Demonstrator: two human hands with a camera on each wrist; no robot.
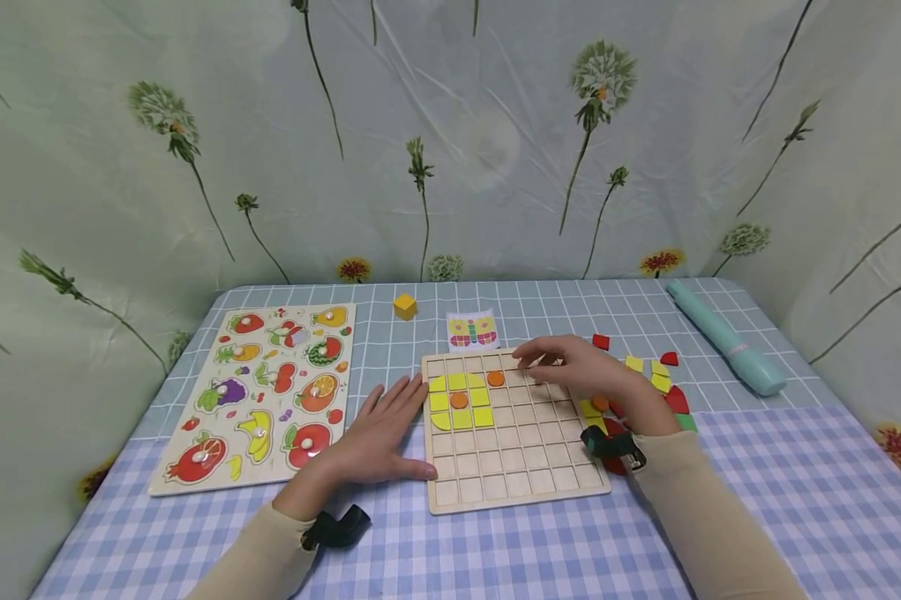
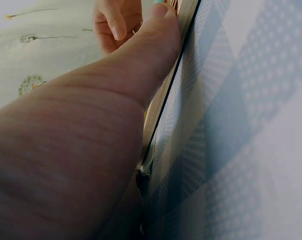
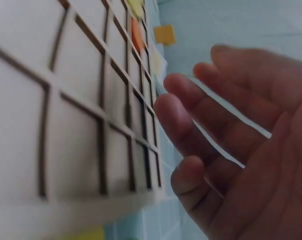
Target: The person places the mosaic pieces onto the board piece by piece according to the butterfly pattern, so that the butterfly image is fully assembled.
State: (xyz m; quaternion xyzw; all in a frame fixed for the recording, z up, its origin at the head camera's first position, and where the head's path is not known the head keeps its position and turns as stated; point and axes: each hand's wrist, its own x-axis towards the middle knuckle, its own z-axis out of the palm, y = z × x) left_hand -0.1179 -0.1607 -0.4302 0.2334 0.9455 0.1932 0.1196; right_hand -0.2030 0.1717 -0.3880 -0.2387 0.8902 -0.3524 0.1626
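While the left hand lies with fingers extended against the left edge of the board, the right hand, fingers loosely bent and gripping nothing, hovers above the far cells. Eight yellow tiles surround one orange disc; a second disc occupies the cell right of their top row. Fruit pieces sit in the puzzle.

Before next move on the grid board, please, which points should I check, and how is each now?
1. Left hand on the grid board: ok, touching its left edge.
2. Right hand free: ok, holding nothing.
3. Butterfly card uncovered: ok, lying behind the board.
4. Loose pieces reachable: probably ok, right of the board.
5. Right orange disc fully seated: cannot tell.
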